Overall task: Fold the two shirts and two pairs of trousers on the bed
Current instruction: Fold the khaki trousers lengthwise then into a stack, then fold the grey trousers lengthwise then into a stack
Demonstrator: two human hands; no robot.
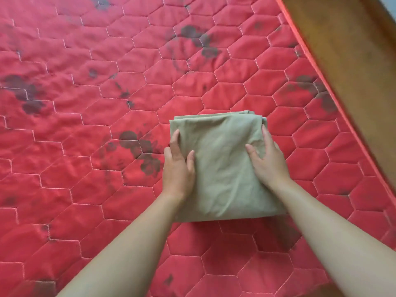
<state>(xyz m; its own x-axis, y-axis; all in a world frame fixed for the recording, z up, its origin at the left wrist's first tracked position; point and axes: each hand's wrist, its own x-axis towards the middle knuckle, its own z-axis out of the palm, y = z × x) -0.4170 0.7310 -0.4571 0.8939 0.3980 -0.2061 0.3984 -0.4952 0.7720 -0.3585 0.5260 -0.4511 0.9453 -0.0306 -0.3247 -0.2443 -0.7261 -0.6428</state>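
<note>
A khaki garment (222,168), folded into a thick rectangle, is at the middle of the red quilted bed (85,129). My left hand (177,163) grips its left edge, thumb on top and the other fingers mostly tucked under the cloth. My right hand (266,157) grips the right edge the same way. A dark shadow under the near edge suggests the bundle is raised slightly off the bed. I cannot tell whether it is a shirt or trousers. No other clothes are in view.
The bed cover has hexagon stitching and dark flower-like marks. Its piped edge (334,99) runs diagonally at the right, with a brown wooden surface (353,39) beyond it.
</note>
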